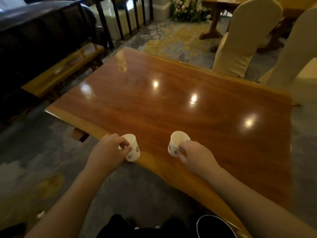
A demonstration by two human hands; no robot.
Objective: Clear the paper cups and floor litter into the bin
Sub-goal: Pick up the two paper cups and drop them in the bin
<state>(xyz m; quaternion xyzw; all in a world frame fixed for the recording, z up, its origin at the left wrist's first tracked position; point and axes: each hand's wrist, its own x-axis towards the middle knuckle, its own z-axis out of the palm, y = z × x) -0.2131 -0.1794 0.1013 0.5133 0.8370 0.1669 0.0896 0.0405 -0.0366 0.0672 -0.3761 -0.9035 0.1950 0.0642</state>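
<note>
Overhead, each hand (107, 150) (193, 154) grips a paper cup (134, 150) (176, 140) above the glossy wooden table (171, 103).

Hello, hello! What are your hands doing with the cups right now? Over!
Left hand grips one small white paper cup, right hand grips the other. Round black bin below, beside the glossy wooden table. Path clear.

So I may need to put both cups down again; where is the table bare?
Nearly all the table beyond the left cup and right cup is bare, up to the covered chairs. Only the near edge is busy, with both hands.
</note>
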